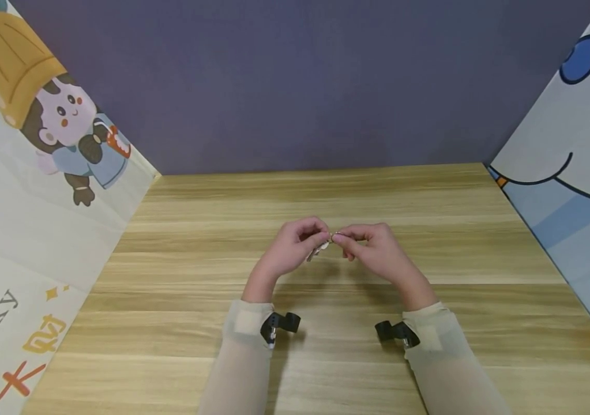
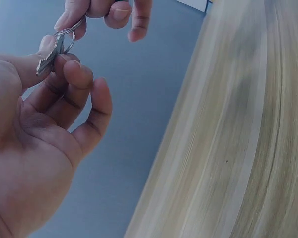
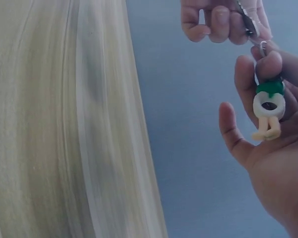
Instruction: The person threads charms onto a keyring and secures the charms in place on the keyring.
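A wooden table [image 1: 326, 369] with pale, streaked grain fills the lower half of the head view, running from six o'clock up to a dark purple back wall [image 1: 295, 80] at twelve. A cartoon panel [image 1: 40, 173] with a capped figure stands along the nine o'clock side, and a second cartoon panel [image 1: 580, 173] in blue and white closes the three o'clock side.

Two forearms in sheer, pale sleeves [image 1: 243, 363] come in from six o'clock, each with a small black wrist camera [image 1: 279, 324] strapped on. The hands meet above the middle of the table, fingertips together.

The left hand [image 1: 288, 249] sits just at nine o'clock of the meeting point. Its thumb and curled fingers pinch a small silver key [image 2: 50, 57], held clear of the table; the remaining fingers fold loosely toward the palm.

The right hand [image 1: 375, 246] sits just at three o'clock of that point. Its thumb and forefinger pinch a thin metal ring [image 2: 68, 34], which touches the head of the key. In the right wrist view a small charm [image 3: 268, 108], cream with a green top, hangs from the ring against the right palm, at six o'clock of the pinching fingertips.
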Tool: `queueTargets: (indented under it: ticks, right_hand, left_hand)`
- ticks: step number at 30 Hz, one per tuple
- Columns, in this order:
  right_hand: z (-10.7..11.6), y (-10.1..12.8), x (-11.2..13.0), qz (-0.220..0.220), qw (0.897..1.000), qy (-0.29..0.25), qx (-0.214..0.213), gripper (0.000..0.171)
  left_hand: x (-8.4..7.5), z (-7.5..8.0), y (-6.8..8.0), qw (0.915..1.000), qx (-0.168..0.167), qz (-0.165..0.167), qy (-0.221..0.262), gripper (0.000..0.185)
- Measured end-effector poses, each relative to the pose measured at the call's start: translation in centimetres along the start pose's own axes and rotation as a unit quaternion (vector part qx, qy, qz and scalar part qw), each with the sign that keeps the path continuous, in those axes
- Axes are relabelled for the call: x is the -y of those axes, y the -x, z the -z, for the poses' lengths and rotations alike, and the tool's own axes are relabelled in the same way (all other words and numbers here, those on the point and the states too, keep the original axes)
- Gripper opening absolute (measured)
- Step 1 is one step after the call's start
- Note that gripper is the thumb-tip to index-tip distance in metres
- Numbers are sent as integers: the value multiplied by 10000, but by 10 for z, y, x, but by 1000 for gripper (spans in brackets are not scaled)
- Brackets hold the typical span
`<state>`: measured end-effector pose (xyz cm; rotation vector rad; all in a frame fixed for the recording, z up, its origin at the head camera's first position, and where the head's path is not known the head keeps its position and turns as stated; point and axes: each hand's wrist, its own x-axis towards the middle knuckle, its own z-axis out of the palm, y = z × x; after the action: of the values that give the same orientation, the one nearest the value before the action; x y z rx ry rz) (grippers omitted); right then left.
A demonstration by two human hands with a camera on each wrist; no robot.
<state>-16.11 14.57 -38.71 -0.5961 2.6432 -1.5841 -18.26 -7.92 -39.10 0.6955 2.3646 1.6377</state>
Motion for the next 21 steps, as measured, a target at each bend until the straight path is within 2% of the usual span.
queueTargets:
  ticks: [4,8,13,21]
  right_hand:
    - [-1,0,-2,-151,9996,-224,-49,20]
    - [-2,0,-4,-177,9988,-415,-173,20]
    - [-1,1,-4,6,9983,-467,-346,20]
    - [0,2,-3,84,9985,-334,-432,18]
  left_hand:
    - [0,0,-2,9996,-219,-80,160,13]
    - [-1,-1,-3,9990,-262,-161,335,13]
    - [-1,-1,-3,9986,-33,-229,478,14]
    - [-2,-2,-2,9986,279,5,443,17]
